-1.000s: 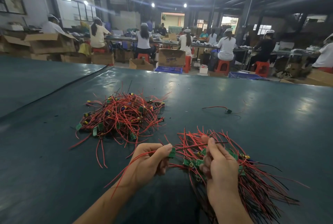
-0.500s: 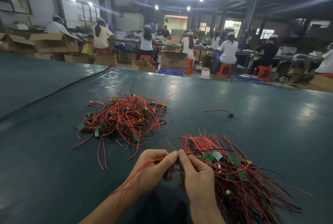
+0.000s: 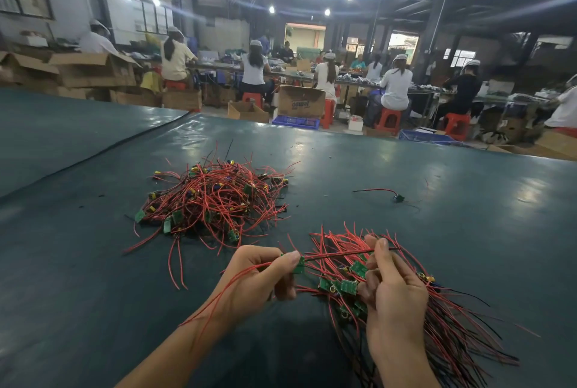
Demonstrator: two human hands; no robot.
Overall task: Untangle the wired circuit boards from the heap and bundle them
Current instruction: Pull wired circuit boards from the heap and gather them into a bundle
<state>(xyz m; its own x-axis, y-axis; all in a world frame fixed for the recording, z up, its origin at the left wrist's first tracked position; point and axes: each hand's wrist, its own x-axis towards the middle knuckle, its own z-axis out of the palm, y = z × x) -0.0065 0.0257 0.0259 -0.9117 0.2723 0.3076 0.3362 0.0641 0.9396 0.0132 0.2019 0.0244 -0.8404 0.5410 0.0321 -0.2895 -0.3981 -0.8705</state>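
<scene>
A tangled heap (image 3: 215, 200) of red-wired small green circuit boards lies on the dark green table (image 3: 468, 231), ahead and to the left. My left hand (image 3: 259, 275) pinches one small green board (image 3: 299, 264); its red wires trail back over my wrist. From that board a red and a black wire run right to my right hand (image 3: 390, 284), which pinches them at the fingertips. Under and right of my right hand lies the sorted bundle (image 3: 437, 325), boards together and wires fanned toward the lower right.
A single loose wired part (image 3: 398, 198) lies alone to the right of the heap. Beyond the table's far edge stand cardboard boxes (image 3: 301, 101), blue crates and red stools, with several people seated at benches.
My hands were together half a second ago; now they have drawn apart, stretching the board's wires straight between them. My right hand moved right, over the bundle.
</scene>
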